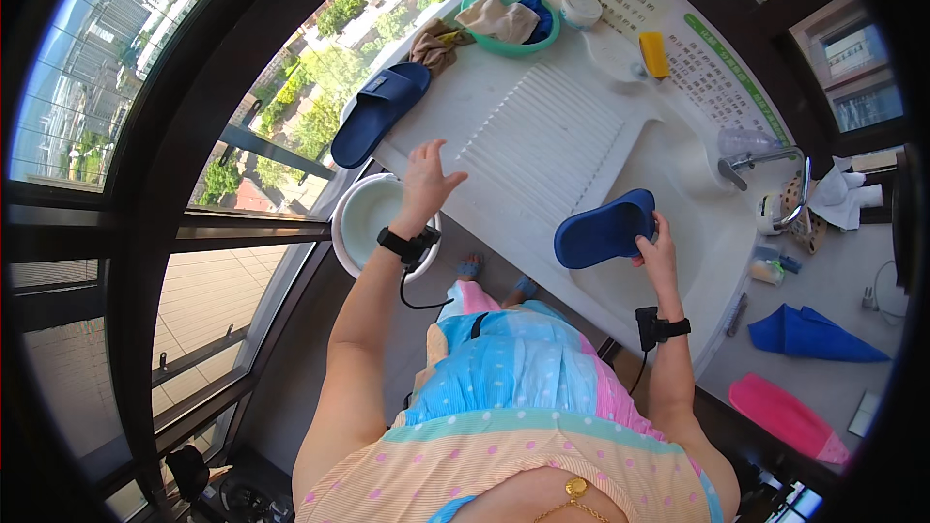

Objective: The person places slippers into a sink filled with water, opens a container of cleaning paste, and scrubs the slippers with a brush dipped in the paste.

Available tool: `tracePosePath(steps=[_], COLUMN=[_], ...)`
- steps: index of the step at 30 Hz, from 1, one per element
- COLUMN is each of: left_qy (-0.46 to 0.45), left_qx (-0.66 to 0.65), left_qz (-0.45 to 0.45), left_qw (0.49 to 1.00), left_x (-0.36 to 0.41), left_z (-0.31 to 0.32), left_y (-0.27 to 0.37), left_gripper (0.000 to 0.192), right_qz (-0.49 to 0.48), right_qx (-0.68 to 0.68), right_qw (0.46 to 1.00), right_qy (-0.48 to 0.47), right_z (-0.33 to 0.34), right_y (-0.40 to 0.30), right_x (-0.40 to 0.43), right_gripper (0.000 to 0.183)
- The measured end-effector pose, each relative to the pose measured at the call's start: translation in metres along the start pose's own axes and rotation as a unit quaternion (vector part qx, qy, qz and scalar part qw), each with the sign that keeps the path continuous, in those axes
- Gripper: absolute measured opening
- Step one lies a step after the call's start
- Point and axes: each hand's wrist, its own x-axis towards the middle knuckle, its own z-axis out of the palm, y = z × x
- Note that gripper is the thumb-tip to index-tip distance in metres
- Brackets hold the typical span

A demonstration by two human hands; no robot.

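A dark blue slide sandal [604, 229] is in my right hand [656, 250], which grips it at one end with thumb and fingers, over the near edge of the white sink basin [672, 181]. My left hand [429, 181] is raised with fingers apart and holds nothing, between a white bucket [340, 232] and the ribbed washboard [541, 138] of the sink unit. A second dark blue sandal [381, 112] lies at the far left edge of the unit, its strap up, touching or close to a brown cloth [434, 47].
A green basin [512, 49] holds a beige and a blue cloth. A yellow sponge [654, 55] and a white round container [581, 9] are at the back. The chrome faucet [803, 181] rises at the right, near blue cloth [810, 334] and a pink item [785, 414]. Windows border the left.
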Motion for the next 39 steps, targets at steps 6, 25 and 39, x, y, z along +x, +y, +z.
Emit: tracePosePath(steps=[6, 25, 39], left_qy=[-0.083, -0.175, -0.373], left_qx=[0.154, -0.105, 0.172], left_qz=[-0.137, 0.117, 0.009], left_qw=[0.975, 0.972, 0.912], left_x=[0.055, -0.039, -0.072], left_z=[-0.031, 0.074, 0.297], left_y=[-0.088, 0.197, 0.283], left_gripper=[0.071, 0.063, 0.075], right_qz=[0.073, 0.054, 0.045], right_qx=[-0.023, -0.141, -0.327], right_qw=[0.997, 0.988, 0.936], right_qy=[0.028, 0.04, -0.122], right_z=[-0.012, -0.079, -0.069], right_y=[0.021, 0.082, 0.231], right_x=[-0.01, 0.018, 0.122], right_gripper=[0.062, 0.07, 0.063])
